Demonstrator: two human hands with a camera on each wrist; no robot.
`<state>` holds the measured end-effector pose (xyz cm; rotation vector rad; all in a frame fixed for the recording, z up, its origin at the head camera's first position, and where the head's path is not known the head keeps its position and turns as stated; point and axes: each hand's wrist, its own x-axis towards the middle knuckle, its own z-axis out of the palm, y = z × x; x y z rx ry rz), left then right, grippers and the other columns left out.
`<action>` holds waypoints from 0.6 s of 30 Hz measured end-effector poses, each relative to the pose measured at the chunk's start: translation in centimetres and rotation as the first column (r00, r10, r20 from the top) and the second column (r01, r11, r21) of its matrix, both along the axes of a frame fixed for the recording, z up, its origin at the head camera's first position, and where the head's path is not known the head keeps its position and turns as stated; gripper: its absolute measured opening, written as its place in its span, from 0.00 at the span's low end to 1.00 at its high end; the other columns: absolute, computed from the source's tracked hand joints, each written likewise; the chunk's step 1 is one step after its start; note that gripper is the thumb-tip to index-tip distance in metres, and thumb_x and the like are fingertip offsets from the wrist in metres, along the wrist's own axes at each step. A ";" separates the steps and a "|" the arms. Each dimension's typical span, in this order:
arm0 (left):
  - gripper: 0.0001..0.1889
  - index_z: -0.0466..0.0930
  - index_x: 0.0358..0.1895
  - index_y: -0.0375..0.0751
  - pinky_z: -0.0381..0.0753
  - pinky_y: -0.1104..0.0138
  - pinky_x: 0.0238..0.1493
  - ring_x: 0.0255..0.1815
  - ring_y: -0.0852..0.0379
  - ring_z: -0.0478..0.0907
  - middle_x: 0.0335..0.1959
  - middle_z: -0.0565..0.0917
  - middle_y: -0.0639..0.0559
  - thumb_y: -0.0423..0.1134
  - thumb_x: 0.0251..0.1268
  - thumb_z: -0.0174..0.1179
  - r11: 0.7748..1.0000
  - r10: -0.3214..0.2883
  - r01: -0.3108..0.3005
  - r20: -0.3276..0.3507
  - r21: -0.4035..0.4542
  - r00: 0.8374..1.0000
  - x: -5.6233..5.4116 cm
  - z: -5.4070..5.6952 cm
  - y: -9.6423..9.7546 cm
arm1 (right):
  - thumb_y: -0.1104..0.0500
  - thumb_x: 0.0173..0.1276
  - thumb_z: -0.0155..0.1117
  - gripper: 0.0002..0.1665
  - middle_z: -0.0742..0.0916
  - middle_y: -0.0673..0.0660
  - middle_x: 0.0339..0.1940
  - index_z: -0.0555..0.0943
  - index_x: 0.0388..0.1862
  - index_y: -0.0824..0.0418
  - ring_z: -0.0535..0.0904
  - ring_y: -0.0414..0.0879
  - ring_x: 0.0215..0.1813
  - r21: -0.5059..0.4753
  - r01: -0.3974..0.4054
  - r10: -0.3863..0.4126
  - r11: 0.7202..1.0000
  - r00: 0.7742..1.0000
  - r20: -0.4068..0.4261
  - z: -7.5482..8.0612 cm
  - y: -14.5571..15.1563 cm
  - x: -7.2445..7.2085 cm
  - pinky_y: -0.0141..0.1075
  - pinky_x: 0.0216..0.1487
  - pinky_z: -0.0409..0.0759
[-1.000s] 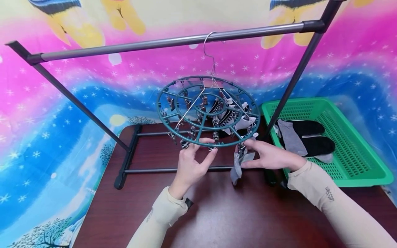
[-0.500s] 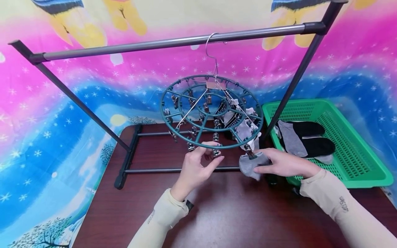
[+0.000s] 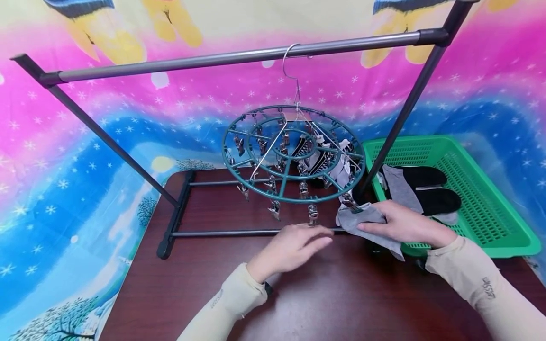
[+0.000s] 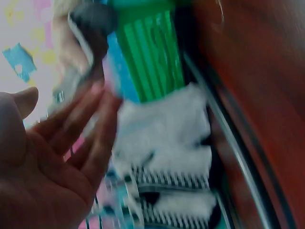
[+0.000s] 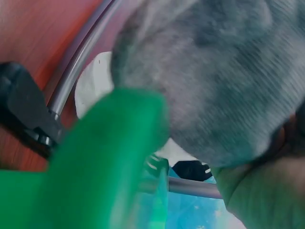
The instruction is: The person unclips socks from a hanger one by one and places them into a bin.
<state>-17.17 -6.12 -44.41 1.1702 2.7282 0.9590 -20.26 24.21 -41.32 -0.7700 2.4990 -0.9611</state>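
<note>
A grey sock is pinched in my right hand, thumb on its near side. A metal clip at the front right of the round green clip hanger meets the sock's upper edge; whether it bites the cloth I cannot tell. In the right wrist view the grey sock fills much of the picture. My left hand is just below another dangling clip. The left wrist view shows that hand with extended fingers and nothing in its palm. White socks with black stripes hang beyond.
The hanger hooks over the grey bar of a rack standing on the dark red table. At right stands a green basket holding black and grey socks. Several clips hang around the hanger's left side.
My left hand has let go of a clip and moved down and right. My right hand has shifted right, drawing the grey sock out sideways. The hanger has swung slightly right.
</note>
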 end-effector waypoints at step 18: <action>0.30 0.59 0.81 0.60 0.71 0.61 0.74 0.76 0.63 0.68 0.77 0.70 0.59 0.56 0.81 0.52 0.931 0.012 -0.099 0.242 0.350 0.970 -1.3 2.0 5.4 | 0.51 0.75 0.68 0.16 0.73 0.37 0.17 0.80 0.25 0.49 0.69 0.31 0.20 -0.008 -0.077 0.076 0.997 0.995 -0.058 -0.1 -0.4 0.2 0.28 0.24 0.69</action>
